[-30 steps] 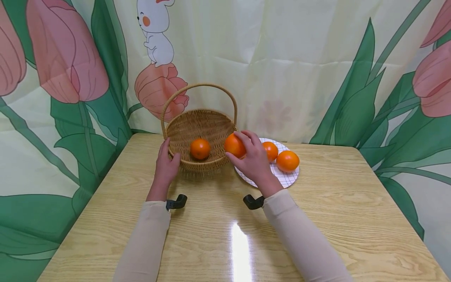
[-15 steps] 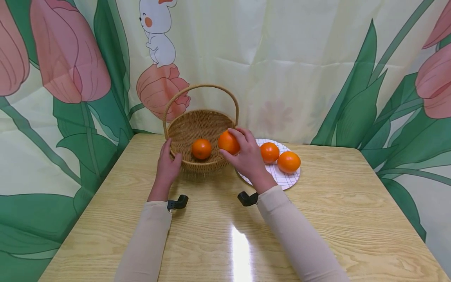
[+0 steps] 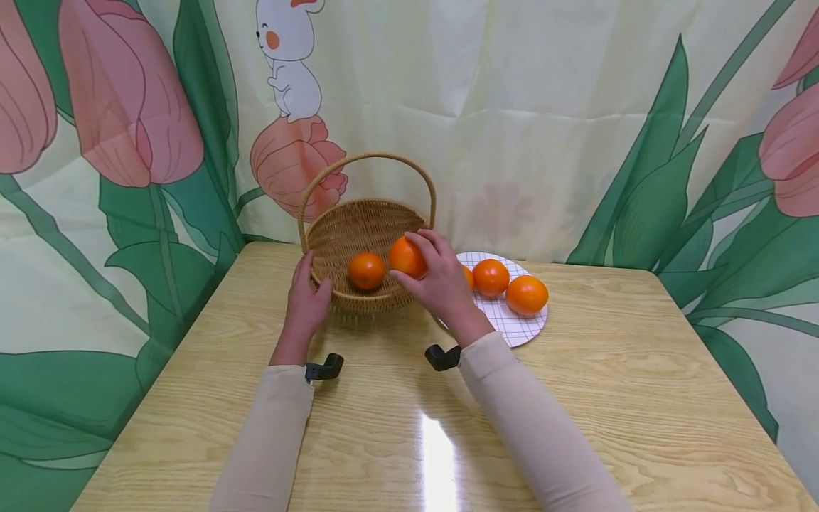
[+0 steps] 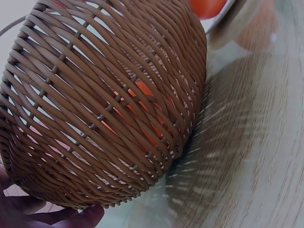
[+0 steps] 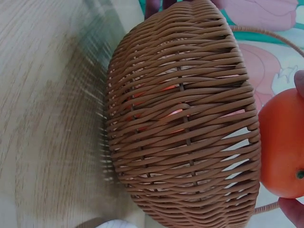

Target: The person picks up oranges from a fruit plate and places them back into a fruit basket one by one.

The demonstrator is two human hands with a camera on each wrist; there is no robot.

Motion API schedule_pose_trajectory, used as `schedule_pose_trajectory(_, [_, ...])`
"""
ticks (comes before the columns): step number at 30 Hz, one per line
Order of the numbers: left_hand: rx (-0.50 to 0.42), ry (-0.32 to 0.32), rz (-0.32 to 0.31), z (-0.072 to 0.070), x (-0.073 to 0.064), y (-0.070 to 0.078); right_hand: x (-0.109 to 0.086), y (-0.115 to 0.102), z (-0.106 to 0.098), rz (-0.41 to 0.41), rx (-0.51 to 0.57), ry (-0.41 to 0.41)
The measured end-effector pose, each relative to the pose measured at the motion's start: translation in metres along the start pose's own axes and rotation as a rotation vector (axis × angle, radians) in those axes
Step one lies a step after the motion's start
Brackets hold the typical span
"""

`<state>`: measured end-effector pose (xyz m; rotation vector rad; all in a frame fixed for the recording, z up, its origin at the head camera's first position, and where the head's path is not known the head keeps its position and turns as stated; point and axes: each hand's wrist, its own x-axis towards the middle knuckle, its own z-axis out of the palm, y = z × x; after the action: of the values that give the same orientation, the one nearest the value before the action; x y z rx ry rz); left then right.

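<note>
My right hand (image 3: pixel 443 281) pinches an orange (image 3: pixel 406 257) between thumb and fingers, over the right side of a wicker basket (image 3: pixel 358 304). In the right wrist view that orange (image 5: pixel 284 142) shows just beyond the rim, its stem end visible. A second orange (image 3: pixel 367 271) lies inside the basket; through the weave it appears as orange patches in the left wrist view. At the basket's left side, my left hand (image 3: pixel 306 302) grips the rim. Its fingers (image 4: pixel 88 216) lie against the wicker wall.
Right of the basket, a white checked plate (image 3: pixel 521 331) bears several oranges (image 3: pixel 527 295), one partly hidden behind my right hand. The basket's tall handle (image 3: pixel 377 154) arches up before a printed curtain (image 3: pixel 550 142). Everything stands on a wooden table (image 3: pixel 608 384).
My right hand has carried its orange leftward from above the plate's left edge to over the basket. More of the plate's oranges now show. The left hand keeps its place at the rim.
</note>
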<state>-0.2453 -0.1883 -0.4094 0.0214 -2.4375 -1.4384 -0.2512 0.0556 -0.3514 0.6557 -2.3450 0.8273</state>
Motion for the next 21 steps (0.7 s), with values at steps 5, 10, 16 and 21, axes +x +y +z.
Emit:
schedule_pose_trajectory(5, [0.002, -0.002, 0.003, -0.001, 0.0, 0.001, 0.001, -0.001, 0.003, 0.007, 0.01, -0.021])
schedule_pose_trajectory(10, [0.008, -0.009, 0.001, -0.001, -0.001, 0.001, 0.002, -0.002, 0.005, 0.022, 0.004, -0.047])
schedule_pose_trajectory(16, [0.007, -0.012, -0.001, -0.002, -0.001, 0.002, 0.001, -0.001, 0.01, 0.027, -0.002, -0.066])
schedule_pose_trajectory(21, [0.002, -0.013, 0.0, -0.001, 0.0, 0.0, 0.0, 0.001, 0.012, 0.034, 0.004, -0.092])
